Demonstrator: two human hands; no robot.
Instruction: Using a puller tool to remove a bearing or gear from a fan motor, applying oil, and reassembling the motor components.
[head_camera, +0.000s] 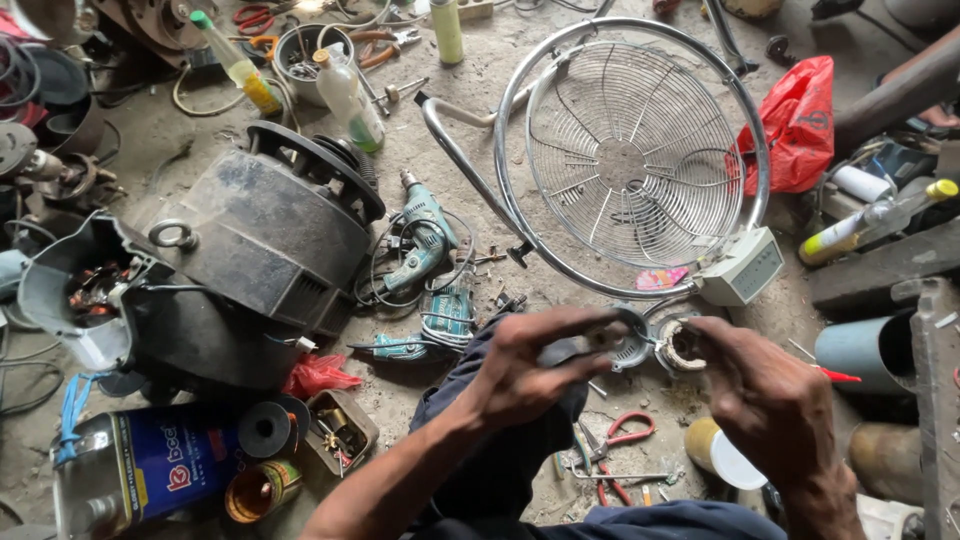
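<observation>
My left hand (530, 365) pinches a small round grey metal part (628, 345) between thumb and fingers, held over my knee. Beside it, my right hand (770, 395) grips a small ring-shaped motor piece with copper-coloured windings (683, 347). The two parts are held close together, almost touching. Both forearms reach in from the bottom edge. A chrome fan guard on its tubular frame (635, 150) lies on the ground just beyond my hands, with a white control box (742, 265) at its lower edge.
A large black electric motor (265, 235) lies at left, with a teal power drill (425, 235) beside it. Red-handled pliers (625, 432) lie under my hands. Also around are a blue can (150, 462), plastic bottles (350, 95), a red bag (800, 125) and grey pipes (870, 350).
</observation>
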